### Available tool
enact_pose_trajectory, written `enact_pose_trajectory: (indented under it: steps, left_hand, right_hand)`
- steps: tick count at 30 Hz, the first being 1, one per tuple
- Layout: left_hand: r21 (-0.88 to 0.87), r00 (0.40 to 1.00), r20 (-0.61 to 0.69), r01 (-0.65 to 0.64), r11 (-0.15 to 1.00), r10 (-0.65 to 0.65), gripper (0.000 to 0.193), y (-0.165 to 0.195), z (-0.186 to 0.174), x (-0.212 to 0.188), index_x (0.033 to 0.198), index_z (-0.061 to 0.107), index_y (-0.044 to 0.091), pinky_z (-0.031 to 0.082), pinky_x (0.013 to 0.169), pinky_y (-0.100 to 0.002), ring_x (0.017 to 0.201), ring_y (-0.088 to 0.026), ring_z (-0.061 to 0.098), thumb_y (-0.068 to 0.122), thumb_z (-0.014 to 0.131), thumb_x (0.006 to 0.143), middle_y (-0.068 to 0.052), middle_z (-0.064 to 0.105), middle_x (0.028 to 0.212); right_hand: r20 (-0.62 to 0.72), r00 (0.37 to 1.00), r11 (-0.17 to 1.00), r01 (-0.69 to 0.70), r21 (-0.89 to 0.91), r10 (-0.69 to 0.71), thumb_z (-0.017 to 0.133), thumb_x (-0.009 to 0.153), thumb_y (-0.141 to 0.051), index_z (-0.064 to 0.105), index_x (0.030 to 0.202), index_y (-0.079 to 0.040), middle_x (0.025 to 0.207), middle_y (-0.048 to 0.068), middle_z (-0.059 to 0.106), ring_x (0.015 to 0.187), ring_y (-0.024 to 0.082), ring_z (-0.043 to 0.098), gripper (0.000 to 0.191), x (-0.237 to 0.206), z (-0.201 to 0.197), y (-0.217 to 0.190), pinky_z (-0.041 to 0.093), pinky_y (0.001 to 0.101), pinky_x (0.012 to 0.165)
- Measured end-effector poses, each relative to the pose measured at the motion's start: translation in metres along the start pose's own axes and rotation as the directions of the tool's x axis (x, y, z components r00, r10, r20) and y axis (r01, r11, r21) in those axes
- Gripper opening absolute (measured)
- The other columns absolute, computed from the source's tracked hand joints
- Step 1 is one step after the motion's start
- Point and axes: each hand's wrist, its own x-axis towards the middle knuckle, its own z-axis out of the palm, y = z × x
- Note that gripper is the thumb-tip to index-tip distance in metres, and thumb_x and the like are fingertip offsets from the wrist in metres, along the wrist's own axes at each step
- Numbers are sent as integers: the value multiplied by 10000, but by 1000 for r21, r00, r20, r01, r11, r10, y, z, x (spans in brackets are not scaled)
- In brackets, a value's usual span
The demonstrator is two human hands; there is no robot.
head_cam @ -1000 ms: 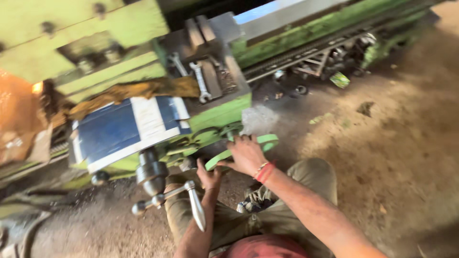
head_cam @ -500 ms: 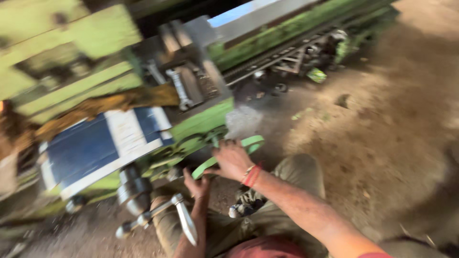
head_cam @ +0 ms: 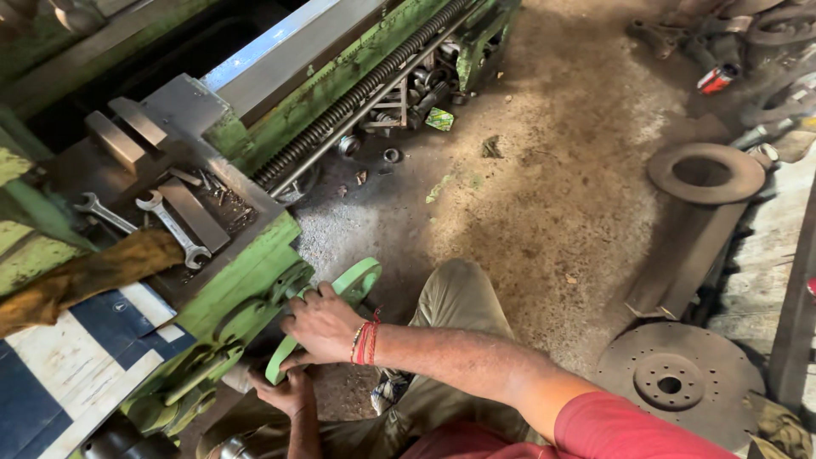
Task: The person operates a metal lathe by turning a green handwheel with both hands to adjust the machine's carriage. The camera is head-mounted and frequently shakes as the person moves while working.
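**Gripping the green handwheel on the lathe apron**

Gripping was two-handed. The right hand [head_cam: 323, 325], with red thread bands at the wrist, sat at centre-bottom of the frame with its fingers curled closed over the rim of the pale green round metal handwheel [head_cam: 355, 281]. The left hand [head_cam: 285, 393], lower and just left of it, had its fingers closed on the lower edge of the same wheel from beneath.

The handwheel was mounted on the front of the green painted cast lathe carriage [head_cam: 242, 293], lower left of centre, tilted edge-on to the camera and partly hidden by the right hand.

On the grey carriage top, left of frame, lay two silver open-ended steel spanners [head_cam: 174, 229], near each other but apart. A brown dirty rag [head_cam: 85, 276] was draped just below them. A long dark threaded leadscrew [head_cam: 357, 98] ran diagonally toward the top centre.

On the dirt floor at right: a rusty round steel disc with a ring of bolt holes [head_cam: 676, 382] at lower right, and a rusty flat steel ring [head_cam: 705, 172] above it, well apart from the hands.
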Motion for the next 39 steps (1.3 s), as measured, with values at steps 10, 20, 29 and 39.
enact_pose_trajectory:
  steps: [10, 20, 29, 39]
  left_hand:
    - [208, 985, -76, -137, 968, 156, 830, -10, 2, 1, 1436, 456, -185, 540, 1005, -505, 1127, -500, 672, 168, 744, 742, -366, 659, 1231]
    - [146, 993, -56, -92, 985, 101, 788, -21, 3, -4, 1446, 443, -182, 529, 1023, -500, 1156, -482, 665, 169, 727, 800, -355, 644, 1269]
    - [-79, 998, 4, 58, 995, -58, 557, -16, 2, -4, 1310, 552, -89, 554, 934, -448, 953, -371, 680, 190, 649, 837, -232, 696, 1082]
    - [-134, 1000, -12, 24, 991, -25, 410, -13, 4, -6, 1234, 567, -55, 535, 918, -416, 938, -281, 637, 225, 579, 935, -178, 679, 1082]
  right_hand:
    - [-42, 999, 1000, 19, -24, -20, 692, 712, -779, 756, 948, -95, 931, 114, 683, 868, 274, 654, 726, 3, 5, -3, 443, 445, 784]
    - [26, 999, 998, 32, -59, -30, 649, 743, -812, 750, 968, -94, 973, 147, 673, 866, 274, 657, 758, 5, 9, -5, 455, 478, 810]
    - [-8, 1000, 999, 23, -27, -23, 656, 740, -786, 743, 960, -121, 1000, 126, 666, 920, 262, 662, 705, 3, 10, -6, 450, 469, 840]
    - [28, 1000, 997, 2, -74, 0, 664, 709, -793, 744, 965, -143, 1043, 123, 676, 932, 242, 660, 703, 3, 7, -12, 437, 441, 836]
